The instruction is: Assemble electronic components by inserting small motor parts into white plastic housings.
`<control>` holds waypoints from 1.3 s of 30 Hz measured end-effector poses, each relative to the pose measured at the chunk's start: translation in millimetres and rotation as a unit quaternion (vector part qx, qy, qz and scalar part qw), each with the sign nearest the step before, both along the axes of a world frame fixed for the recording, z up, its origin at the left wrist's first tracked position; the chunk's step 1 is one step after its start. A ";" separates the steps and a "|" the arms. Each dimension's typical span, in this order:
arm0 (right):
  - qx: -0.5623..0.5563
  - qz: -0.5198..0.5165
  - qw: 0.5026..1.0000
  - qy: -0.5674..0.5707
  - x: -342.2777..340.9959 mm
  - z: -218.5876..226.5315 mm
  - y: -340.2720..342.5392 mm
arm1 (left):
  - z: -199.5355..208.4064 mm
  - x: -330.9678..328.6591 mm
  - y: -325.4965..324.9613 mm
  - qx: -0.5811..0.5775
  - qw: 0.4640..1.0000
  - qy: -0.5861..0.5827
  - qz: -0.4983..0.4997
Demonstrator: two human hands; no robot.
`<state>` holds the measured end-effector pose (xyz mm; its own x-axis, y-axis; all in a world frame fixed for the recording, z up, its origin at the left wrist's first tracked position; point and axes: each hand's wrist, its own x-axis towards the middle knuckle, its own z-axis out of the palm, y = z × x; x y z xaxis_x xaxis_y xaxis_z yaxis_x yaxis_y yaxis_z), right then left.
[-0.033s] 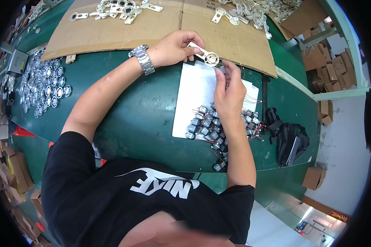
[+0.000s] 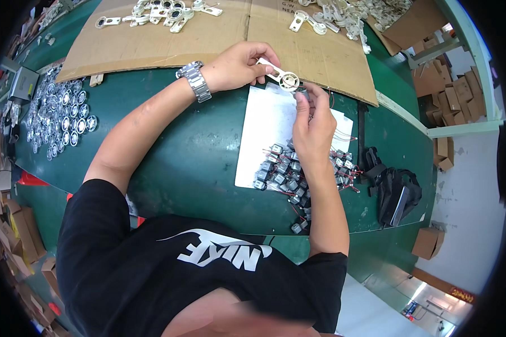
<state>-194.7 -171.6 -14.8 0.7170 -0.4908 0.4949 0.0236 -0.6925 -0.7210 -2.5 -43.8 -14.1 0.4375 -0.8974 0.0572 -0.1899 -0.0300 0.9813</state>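
Note:
My left hand [image 2: 244,64] is closed on the narrow end of a cream plastic housing [image 2: 289,81], whose round ring end points to the right. Just beside that ring, my right hand [image 2: 314,121] pinches a small silver motor [image 2: 302,94], mostly covered by the fingers, with a red wire trailing off behind. Whether motor and ring touch, I cannot tell. Below my right hand, a heap of small motors [image 2: 284,171] with thin wires lies partly over white paper sheets [image 2: 258,129]; my forearm hides part of the heap.
A flat cardboard sheet [image 2: 208,45] covers the far side of the green table [image 2: 168,151], bearing several cream housings [image 2: 177,14]. Many shiny round parts [image 2: 67,121] are spread at the left. A black bag [image 2: 398,194] lies at the right edge.
My right hand and the motor have shifted very slightly to the right. The housing's ring has moved a hair to the right; my left hand stays practically where it was.

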 end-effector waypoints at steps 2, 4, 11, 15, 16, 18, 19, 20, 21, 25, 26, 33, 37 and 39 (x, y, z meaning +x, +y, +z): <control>-0.018 0.001 1.000 0.023 -2.0 -2.9 -3.8 | 2.4 -4.8 0.7 0.002 1.000 0.008 -0.006; -0.036 0.002 0.998 0.045 -2.3 -3.8 -5.6 | 6.3 -9.7 1.3 0.005 1.000 0.016 -0.011; 0.045 -0.040 0.993 0.103 -4.1 2.9 -0.9 | 8.9 -29.3 1.5 -0.006 0.998 0.054 -0.009; -0.036 -0.047 0.991 0.120 -3.1 6.6 -7.6 | 12.1 -36.0 1.8 0.011 0.998 0.067 0.012; -0.038 -0.046 0.991 0.120 -2.2 4.2 -9.5 | 12.0 -36.8 0.7 0.016 0.996 0.078 0.037; -0.086 0.037 0.996 0.004 3.3 -3.4 -12.5 | 11.8 -34.7 0.8 0.022 0.995 0.083 0.056; -0.087 0.043 0.993 0.067 0.9 -0.1 -11.0 | 11.8 -32.8 1.5 0.029 0.993 0.088 0.074; -0.088 0.050 0.993 0.061 -1.3 -0.8 -11.9 | 12.3 -32.1 0.8 0.028 0.993 0.083 0.082; -0.122 0.048 0.989 0.064 -1.4 -4.4 -12.6 | 12.3 -32.0 1.5 0.043 0.994 0.066 0.082; -0.127 0.042 0.986 0.104 -4.9 1.8 -9.9 | 3.3 -34.4 2.9 0.055 0.992 -0.014 0.113; -0.130 0.011 0.986 0.108 -6.5 -6.6 -12.4 | 0.3 -37.6 2.7 0.040 0.992 -0.043 0.115; -0.184 0.067 0.977 0.082 -5.3 -3.9 -4.3 | -4.9 -48.1 -2.5 0.019 0.983 -0.089 0.157; -0.108 0.035 0.988 0.101 -5.7 -3.7 -5.0 | -3.1 -45.1 -2.7 0.034 0.986 -0.075 0.146; -0.098 0.035 0.986 0.130 -6.3 -1.2 -5.8 | -4.2 -43.7 -3.3 0.030 0.985 -0.087 0.144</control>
